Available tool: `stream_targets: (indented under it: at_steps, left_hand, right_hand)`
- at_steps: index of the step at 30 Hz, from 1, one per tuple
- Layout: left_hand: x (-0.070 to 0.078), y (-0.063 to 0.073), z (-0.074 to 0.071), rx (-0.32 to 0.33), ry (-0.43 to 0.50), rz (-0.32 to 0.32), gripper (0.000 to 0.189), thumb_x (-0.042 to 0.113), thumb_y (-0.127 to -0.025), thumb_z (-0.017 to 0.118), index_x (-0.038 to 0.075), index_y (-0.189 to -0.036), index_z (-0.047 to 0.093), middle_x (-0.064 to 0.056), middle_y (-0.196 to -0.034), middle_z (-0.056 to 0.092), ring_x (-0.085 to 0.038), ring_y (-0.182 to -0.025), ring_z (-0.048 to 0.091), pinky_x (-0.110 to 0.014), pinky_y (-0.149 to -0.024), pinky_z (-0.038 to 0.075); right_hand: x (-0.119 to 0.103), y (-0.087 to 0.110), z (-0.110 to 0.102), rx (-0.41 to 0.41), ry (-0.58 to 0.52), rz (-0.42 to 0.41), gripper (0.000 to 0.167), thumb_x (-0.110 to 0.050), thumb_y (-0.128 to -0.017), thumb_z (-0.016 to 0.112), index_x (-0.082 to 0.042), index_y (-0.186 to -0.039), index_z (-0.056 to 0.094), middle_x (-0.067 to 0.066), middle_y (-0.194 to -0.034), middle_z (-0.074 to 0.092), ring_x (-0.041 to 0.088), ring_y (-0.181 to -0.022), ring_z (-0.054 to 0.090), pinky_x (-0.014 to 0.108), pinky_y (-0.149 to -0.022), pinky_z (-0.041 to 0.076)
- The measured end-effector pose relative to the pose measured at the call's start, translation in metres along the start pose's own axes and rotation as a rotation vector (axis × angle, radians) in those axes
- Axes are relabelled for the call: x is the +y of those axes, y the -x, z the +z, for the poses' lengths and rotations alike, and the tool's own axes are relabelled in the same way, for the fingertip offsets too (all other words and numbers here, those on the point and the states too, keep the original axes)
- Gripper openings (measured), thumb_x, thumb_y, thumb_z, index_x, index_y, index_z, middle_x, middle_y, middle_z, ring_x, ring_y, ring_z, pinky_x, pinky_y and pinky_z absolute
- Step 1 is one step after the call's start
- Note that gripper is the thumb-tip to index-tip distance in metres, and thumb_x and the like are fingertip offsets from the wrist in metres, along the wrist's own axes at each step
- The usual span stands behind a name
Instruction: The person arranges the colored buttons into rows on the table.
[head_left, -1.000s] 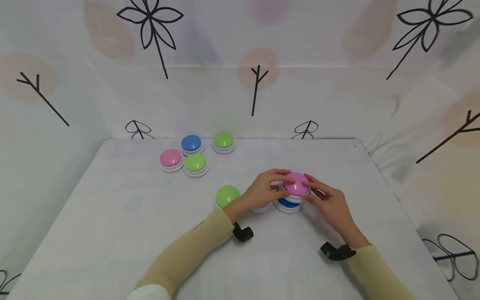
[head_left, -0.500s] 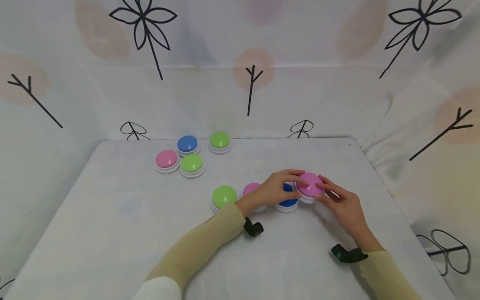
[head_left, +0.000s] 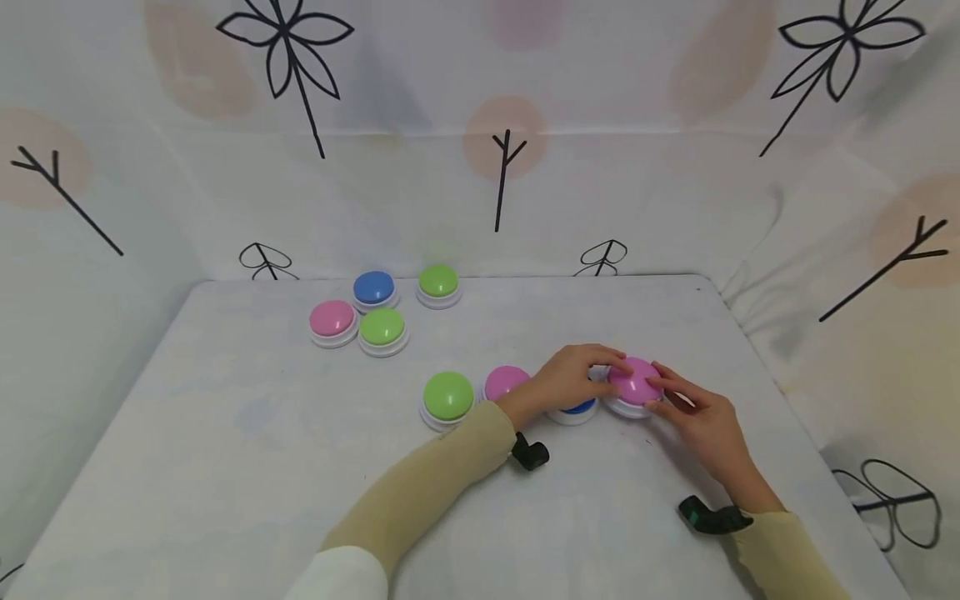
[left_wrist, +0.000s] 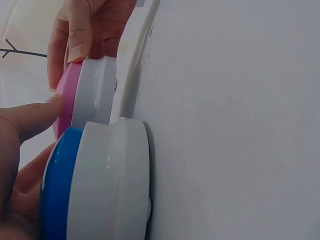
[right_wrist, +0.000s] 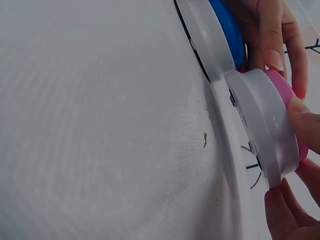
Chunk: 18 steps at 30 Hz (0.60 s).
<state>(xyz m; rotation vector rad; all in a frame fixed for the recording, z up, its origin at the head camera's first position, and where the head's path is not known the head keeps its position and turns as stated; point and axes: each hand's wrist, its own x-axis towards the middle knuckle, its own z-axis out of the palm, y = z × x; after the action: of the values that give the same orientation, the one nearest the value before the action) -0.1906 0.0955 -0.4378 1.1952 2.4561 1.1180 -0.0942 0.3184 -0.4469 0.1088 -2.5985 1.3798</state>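
Observation:
Between both hands is a pink dome push button (head_left: 633,382) with a white base, at the right end of a row. My left hand (head_left: 564,379) holds its left side, and my right hand (head_left: 703,423) grips its right side by thumb and fingers. In the right wrist view, the pink button's base (right_wrist: 262,117) is tilted and raised off the white table. Just left of it stands a blue push button (head_left: 579,409), partly hidden under my left hand; it shows larger in the left wrist view. My left forearm also overlaps another pink push button (head_left: 505,381).
A green push button (head_left: 448,396) begins the front row at left. Farther back sit a pink button (head_left: 332,318), a blue button (head_left: 373,287) and two green buttons, one nearer (head_left: 382,326), one at the back edge (head_left: 438,282). A patterned cloth wall (head_left: 390,200) rises behind the table (head_left: 225,467).
Both hands have carried the pink button rightward from above the blue button to beside it, and lowered it toward the table. The blue button and the front pink one have come partly into view.

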Motion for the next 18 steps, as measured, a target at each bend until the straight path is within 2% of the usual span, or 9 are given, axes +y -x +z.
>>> stream_targets:
  at_steps: [6,11,18]
  left_hand:
    - [0.0003,-0.0023,0.0049,-0.008,-0.112,-0.032,0.035,0.029,-0.093,0.072,0.026,-0.127,0.069,0.010,-0.139,0.058,-0.005,-0.131,0.048,-0.024,-0.109,0.035]
    - [0.0027,-0.0006,0.0081,-0.019,-0.210,-0.046,0.036,0.033,-0.093,0.071,0.030,-0.129,0.068,0.012,-0.141,0.056,-0.005,-0.130,0.049,-0.023,-0.104,0.040]
    - [0.0047,0.0019,0.0063,-0.008,-0.211,-0.063,0.036,0.036,-0.093,0.071,0.029,-0.128,0.067,0.014,-0.139,0.057,-0.003,-0.128,0.050,-0.021,-0.102,0.040]
  right_hand:
    - [0.0075,-0.0013,0.0003,-0.040,-0.018,-0.034,0.040,-0.010,-0.084,0.080,0.002,-0.120,0.070,0.020,-0.138,0.056,-0.011,-0.121,0.049,0.012,-0.090,0.045]
    - [0.0106,-0.0006,0.0001,-0.084,0.001,0.003,0.042,-0.013,-0.086,0.079,0.002,-0.124,0.068,0.021,-0.141,0.053,-0.011,-0.121,0.048,0.010,-0.089,0.044]
    - [0.0071,-0.0025,-0.0009,-0.137,0.011,0.040,0.047,-0.017,-0.089,0.077,0.000,-0.131,0.064,0.019,-0.144,0.051,-0.002,-0.126,0.049,0.010,-0.088,0.044]
